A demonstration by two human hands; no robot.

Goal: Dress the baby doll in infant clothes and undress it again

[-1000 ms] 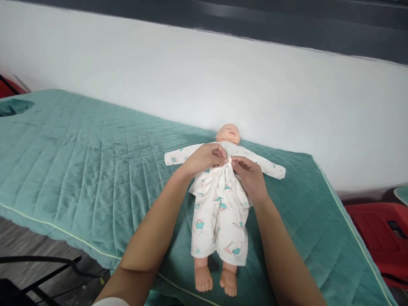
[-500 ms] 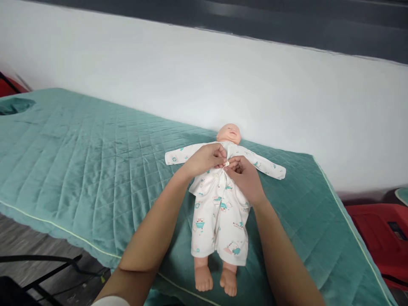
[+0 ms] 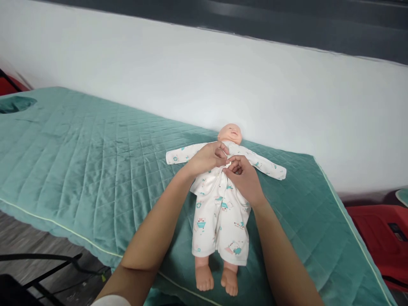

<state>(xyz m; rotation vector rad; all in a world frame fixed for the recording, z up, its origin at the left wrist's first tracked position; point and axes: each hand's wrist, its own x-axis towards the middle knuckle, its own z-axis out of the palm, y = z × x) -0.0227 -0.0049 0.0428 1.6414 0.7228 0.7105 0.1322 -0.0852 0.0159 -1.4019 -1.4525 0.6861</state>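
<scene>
A baby doll [image 3: 230, 133] lies on its back on a teal quilted mattress [image 3: 79, 161], head toward the wall, bare feet toward me. It wears a white romper [image 3: 219, 216] printed with small teal figures, sleeves spread wide. My left hand [image 3: 207, 158] and my right hand [image 3: 244, 177] meet on the doll's chest. Both pinch the front edges of the romper together around a small pale fastener just below the neck.
A white wall [image 3: 223, 85] runs right behind the doll's head. A red plastic seat [image 3: 382, 238] stands off the mattress's right edge. Dark metal bars [image 3: 41, 272] lie on the floor at lower left. A hole [image 3: 15, 103] opens in the mattress at far left.
My right hand has slid up the chest until its fingertips meet the left hand's. The fabric bunched at the chest has flattened. The doll has not moved.
</scene>
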